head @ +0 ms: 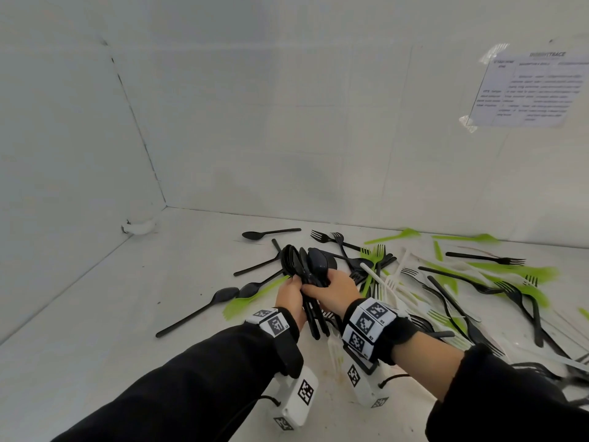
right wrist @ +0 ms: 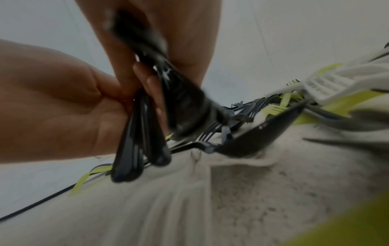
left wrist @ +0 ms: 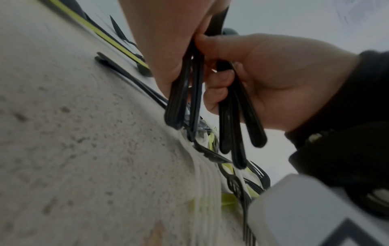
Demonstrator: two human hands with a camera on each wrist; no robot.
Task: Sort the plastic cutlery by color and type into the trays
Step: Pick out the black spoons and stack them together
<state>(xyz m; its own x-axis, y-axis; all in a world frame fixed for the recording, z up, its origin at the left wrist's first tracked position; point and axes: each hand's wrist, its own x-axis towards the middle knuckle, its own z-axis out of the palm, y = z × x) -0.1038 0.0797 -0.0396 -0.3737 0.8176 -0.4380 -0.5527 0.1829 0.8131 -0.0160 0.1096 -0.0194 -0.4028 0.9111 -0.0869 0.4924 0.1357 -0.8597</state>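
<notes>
Both hands hold one bundle of black spoons (head: 302, 263) upright over the white table, bowls up and handles hanging down. My left hand (head: 293, 287) grips the bundle from the left and my right hand (head: 322, 290) from the right. In the left wrist view the left hand (left wrist: 168, 50) holds one bunch of black handles (left wrist: 181, 99), and the right hand (left wrist: 273, 74) curls round another bunch. In the right wrist view the right hand (right wrist: 185, 33) pinches the blurred spoons (right wrist: 181, 103). Loose black spoons (head: 223, 295) and a green fork (head: 245, 301) lie to the left. No tray is in view.
A tangled pile of black, green and white forks (head: 446, 282) covers the table to the right of my hands. White walls close the left and back sides. A printed sheet (head: 529, 90) is taped on the back wall at the right. Bare table surface (head: 95, 314) lies at the left.
</notes>
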